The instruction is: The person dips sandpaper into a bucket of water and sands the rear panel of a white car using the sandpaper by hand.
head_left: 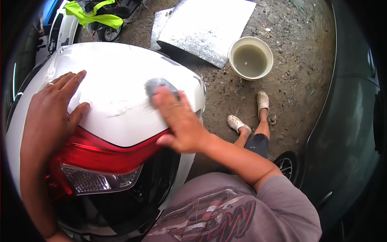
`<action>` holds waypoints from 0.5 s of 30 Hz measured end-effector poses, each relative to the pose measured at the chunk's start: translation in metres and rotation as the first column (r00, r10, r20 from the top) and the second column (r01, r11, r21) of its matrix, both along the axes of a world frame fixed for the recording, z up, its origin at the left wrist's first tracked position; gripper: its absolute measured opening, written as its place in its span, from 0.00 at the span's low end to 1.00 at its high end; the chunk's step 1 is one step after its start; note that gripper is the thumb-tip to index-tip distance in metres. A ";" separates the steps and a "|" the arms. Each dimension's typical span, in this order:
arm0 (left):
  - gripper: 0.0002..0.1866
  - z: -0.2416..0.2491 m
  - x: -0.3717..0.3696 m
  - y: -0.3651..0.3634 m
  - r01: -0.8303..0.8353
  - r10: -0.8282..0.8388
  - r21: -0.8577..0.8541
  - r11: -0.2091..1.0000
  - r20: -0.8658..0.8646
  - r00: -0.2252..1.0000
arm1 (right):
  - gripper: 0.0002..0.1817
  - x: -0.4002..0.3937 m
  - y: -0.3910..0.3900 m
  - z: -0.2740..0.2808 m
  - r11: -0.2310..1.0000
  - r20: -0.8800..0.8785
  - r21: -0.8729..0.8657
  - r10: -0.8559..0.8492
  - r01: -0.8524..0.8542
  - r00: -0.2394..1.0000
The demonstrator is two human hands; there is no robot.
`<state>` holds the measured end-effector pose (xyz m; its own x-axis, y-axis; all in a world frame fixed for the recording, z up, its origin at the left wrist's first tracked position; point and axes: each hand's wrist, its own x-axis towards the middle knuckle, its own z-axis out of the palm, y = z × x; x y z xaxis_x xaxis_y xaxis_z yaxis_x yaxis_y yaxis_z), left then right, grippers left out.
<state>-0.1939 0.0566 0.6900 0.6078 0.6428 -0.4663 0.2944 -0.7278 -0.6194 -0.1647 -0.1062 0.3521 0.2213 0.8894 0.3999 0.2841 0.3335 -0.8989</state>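
My right hand (179,123), blurred by motion, presses a grey piece of sandpaper (155,84) against the white car body panel (115,76). Its fingers lie along the paper, which sticks out past the fingertips. Dark scuff marks show on the panel just left of that hand. On the panel's left side rests my left hand (54,109), fingers extended and nothing held, with a ring on one finger. Below both hands, the red tail light (117,161) with its clear lower lens curves around the car's corner.
A white bucket of cloudy water (250,60) stands on the muddy ground. Beside it lies a large white panel (205,28). A dark green car (342,121) is close on the right. Bright yellow-green cloth (90,14) hangs over a motorbike at the back left.
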 end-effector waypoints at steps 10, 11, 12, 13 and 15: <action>0.34 -0.005 -0.009 0.002 0.042 -0.043 0.013 0.999 0.042 0.998 | 0.59 -0.006 0.003 0.008 0.999 0.049 0.045 -0.008 0.006 0.999; 0.34 -0.004 -0.008 0.000 0.059 -0.059 0.007 0.998 0.036 0.998 | 0.59 -0.008 -0.003 -0.013 0.999 -0.007 -0.040 -0.024 0.024 1.000; 0.34 -0.004 -0.010 -0.002 0.069 -0.069 -0.004 0.998 0.026 0.997 | 0.59 -0.010 -0.003 -0.016 0.999 0.001 -0.035 -0.012 0.012 1.000; 0.34 -0.004 -0.010 -0.005 0.056 -0.056 -0.003 0.998 0.032 0.998 | 0.59 -0.013 -0.005 -0.019 0.998 -0.075 -0.054 -0.038 0.034 0.996; 0.34 -0.004 -0.008 -0.006 0.068 -0.068 0.009 0.998 0.022 0.997 | 0.59 -0.014 0.000 -0.010 0.997 -0.107 -0.024 -0.070 0.068 0.992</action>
<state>-0.2014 0.0504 0.6855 0.6606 0.6035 -0.4465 0.2586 -0.7413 -0.6194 -0.1792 -0.1064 0.3426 0.3230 0.8782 0.3528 0.2067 0.2983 -0.9318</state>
